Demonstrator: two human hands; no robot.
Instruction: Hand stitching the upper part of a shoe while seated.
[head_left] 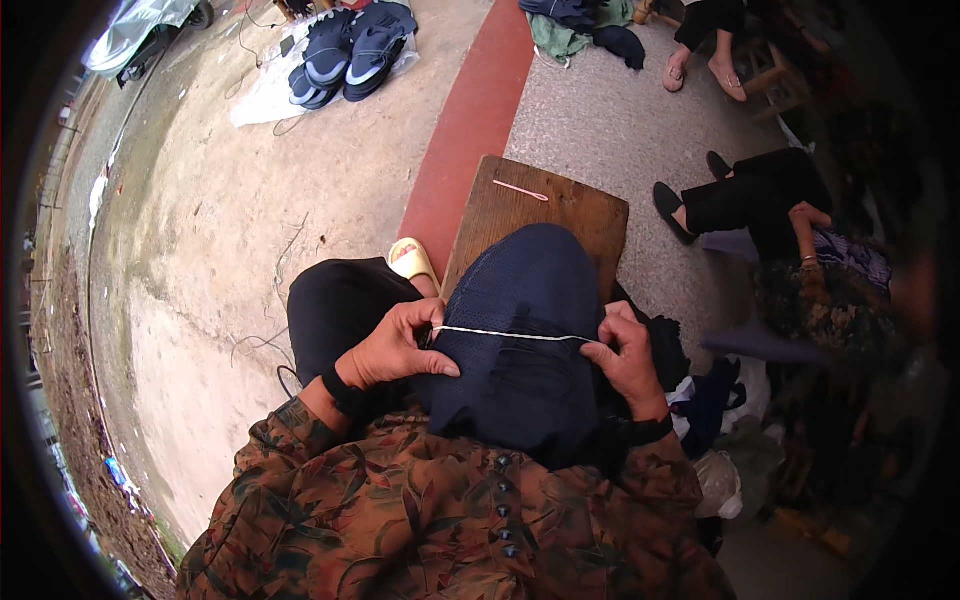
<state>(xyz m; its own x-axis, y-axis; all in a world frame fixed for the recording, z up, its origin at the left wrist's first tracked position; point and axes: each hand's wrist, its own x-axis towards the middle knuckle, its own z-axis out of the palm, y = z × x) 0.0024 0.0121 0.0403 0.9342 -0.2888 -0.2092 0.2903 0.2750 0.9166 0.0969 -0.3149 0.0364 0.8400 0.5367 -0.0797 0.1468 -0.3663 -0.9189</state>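
Note:
A thin white cord runs taut between my two hands, across a dark navy mesh shoe upper. The upper rests over my lap with its rounded end pointing away, against a wooden bench. My left hand pinches one end of the cord at the upper's left edge, thumb lying on the mesh. At the right edge, my right hand grips the other end between thumb and fingers. On the bench top lies a pink needle-like tool with a looped end.
Several dark blue shoe pieces lie on white plastic sheeting at the far left. Two seated people are on the right, one person's black shoe near the bench. Cloth bundles sit by my right arm. A red stripe crosses the floor.

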